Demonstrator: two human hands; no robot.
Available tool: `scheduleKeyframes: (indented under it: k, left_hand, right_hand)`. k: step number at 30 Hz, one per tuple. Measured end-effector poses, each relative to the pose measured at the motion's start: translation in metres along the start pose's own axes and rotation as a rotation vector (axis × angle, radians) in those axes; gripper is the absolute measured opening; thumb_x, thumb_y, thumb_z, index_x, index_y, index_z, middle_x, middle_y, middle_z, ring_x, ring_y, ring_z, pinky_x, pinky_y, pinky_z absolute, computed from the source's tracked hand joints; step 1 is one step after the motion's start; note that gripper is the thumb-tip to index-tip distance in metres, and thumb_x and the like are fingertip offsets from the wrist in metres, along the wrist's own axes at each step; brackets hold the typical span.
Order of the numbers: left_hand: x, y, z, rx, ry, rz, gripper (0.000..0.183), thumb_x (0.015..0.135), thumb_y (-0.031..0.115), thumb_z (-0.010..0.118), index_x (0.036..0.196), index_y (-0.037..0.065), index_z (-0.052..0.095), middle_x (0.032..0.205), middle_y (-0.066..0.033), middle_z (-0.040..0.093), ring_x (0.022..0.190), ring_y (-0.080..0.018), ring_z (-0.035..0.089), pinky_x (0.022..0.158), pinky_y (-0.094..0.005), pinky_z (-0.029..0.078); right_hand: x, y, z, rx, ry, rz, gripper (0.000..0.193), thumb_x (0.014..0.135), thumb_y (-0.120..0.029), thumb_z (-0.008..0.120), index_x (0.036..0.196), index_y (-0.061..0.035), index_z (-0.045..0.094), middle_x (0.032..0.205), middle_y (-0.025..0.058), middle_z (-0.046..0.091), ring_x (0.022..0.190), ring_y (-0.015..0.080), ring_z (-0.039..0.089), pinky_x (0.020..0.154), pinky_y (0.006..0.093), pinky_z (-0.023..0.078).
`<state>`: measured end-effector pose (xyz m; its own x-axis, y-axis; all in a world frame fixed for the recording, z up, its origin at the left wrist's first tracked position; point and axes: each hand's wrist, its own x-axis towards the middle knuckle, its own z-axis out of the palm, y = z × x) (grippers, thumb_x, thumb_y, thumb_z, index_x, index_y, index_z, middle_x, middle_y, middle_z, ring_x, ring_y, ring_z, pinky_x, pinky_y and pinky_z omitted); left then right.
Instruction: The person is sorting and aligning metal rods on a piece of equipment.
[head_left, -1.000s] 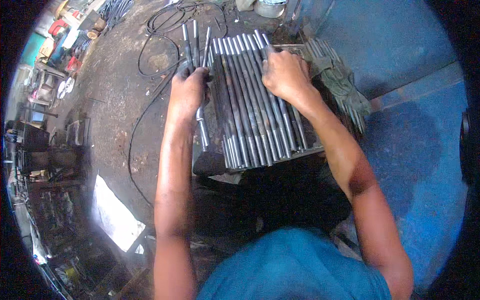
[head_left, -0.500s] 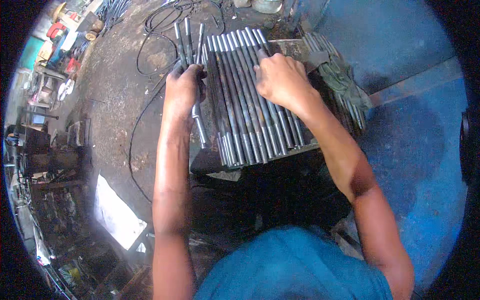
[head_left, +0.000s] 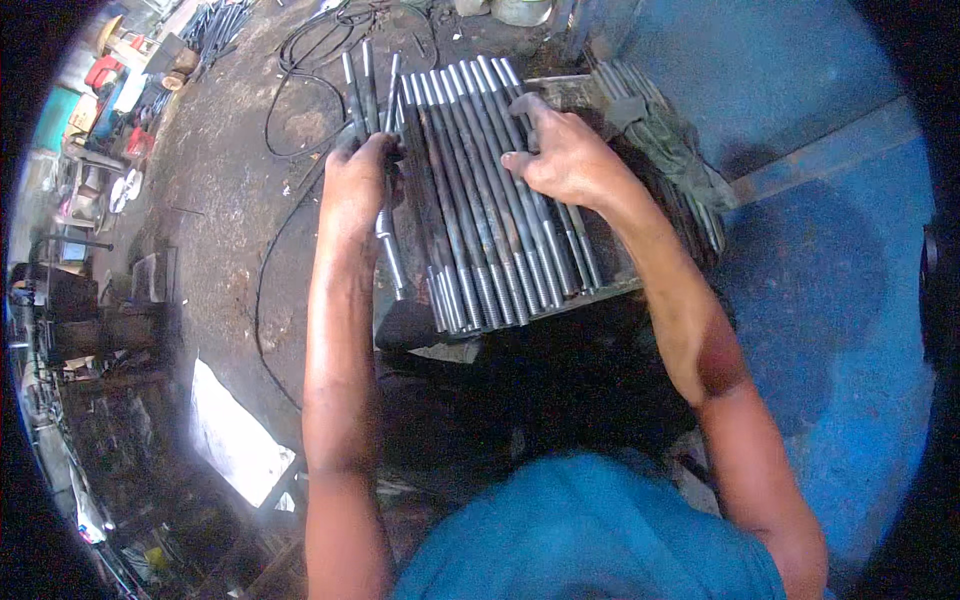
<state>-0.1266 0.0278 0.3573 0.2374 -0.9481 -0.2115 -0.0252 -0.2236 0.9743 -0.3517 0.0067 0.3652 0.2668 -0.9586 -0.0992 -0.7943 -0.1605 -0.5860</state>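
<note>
Several dark steel rods with bright ends (head_left: 368, 85) are gripped in my left hand (head_left: 358, 170), their tops fanning out above the fist. Just to the right lies a row of similar rods (head_left: 475, 180), side by side, with threads showing at their near ends. My right hand (head_left: 568, 155) rests over the right side of this row, thumb and forefinger spread apart across the rods. Its other fingers are partly hidden beneath the palm.
Right of the row, a dark green cloth (head_left: 675, 150) lies over more rods (head_left: 640, 80). A blue metal panel (head_left: 810, 250) borders the right side. Black cable (head_left: 262, 290) snakes over the stained floor, near a white sheet (head_left: 235, 435). Tools and clutter (head_left: 110, 120) fill the far left.
My right hand's forefinger and thumb have spread wider over the rods. My left hand keeps its hold on its rods. The whole view has shifted slightly.
</note>
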Motion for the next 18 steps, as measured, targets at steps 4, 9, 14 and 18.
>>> scheduleKeyframes:
  k: [4,9,14,18]
  left_hand:
    - [-0.002,0.003,0.005,-0.02,0.003,-0.032,0.021,0.089,0.02,0.054,0.084,0.001,0.061,0.062,-0.0036,0.053,0.048,-0.0132,0.048,0.045,-0.0273,0.037]
    - [-0.004,0.004,0.004,-0.02,0.006,-0.022,0.021,0.089,0.02,0.054,0.085,0.001,0.061,0.062,-0.0036,0.054,0.049,-0.013,0.048,0.046,-0.0271,0.037]
    - [-0.006,0.006,0.003,-0.012,-0.014,0.004,0.023,0.089,0.022,0.054,0.082,0.001,0.062,0.061,-0.0031,0.053,0.049,-0.013,0.048,0.046,-0.027,0.037]
    - [-0.001,0.002,0.003,-0.022,-0.012,0.008,0.023,0.089,0.022,0.054,0.081,0.002,0.062,0.061,-0.0032,0.053,0.049,-0.0132,0.048,0.046,-0.0272,0.036]
  right_hand:
    - [-0.001,0.016,0.005,0.064,0.064,-0.072,0.049,0.081,-0.018,0.067,0.121,0.0033,0.047,0.097,0.0296,0.064,0.095,0.0399,0.062,0.087,0.0432,0.046]
    - [-0.004,0.02,0.004,0.125,0.031,-0.113,0.044,0.085,-0.013,0.062,0.123,0.0005,0.045,0.1,0.0302,0.063,0.097,0.0401,0.062,0.088,0.0439,0.045]
    - [-0.013,0.012,0.001,0.094,0.046,-0.111,0.044,0.084,-0.013,0.061,0.121,0.0016,0.044,0.095,0.0314,0.063,0.092,0.0415,0.063,0.086,0.0443,0.046]
    - [-0.02,0.01,-0.001,0.071,0.044,-0.111,0.043,0.082,-0.011,0.059,0.119,0.0037,0.045,0.088,0.0322,0.062,0.087,0.0454,0.063,0.082,0.0474,0.047]
